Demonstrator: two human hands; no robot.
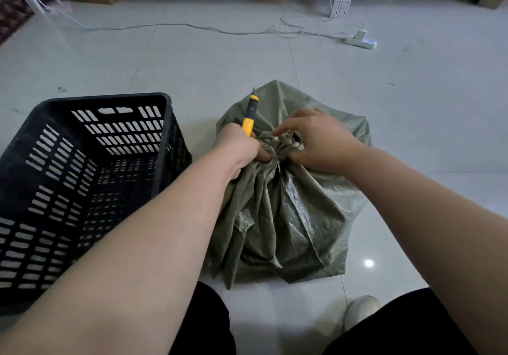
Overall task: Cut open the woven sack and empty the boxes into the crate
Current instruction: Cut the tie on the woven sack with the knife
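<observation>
Barely begun, I judge: the woven sack [291,217], just right of the black crate [162,99] showing no boxes, is tied shut, left grip [237,148] curled round a yellow utility knife [249,115], right grip [316,141] pinching its bunched neck; cutting and emptying remain.

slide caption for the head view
Left hand grips a yellow knife; right hand pinches the tied sack beside a black crate.

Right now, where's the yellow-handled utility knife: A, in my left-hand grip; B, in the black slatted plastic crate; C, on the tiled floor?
A: the left-hand grip holds the yellow-handled utility knife beside the gathered neck of the green woven sack.
</observation>
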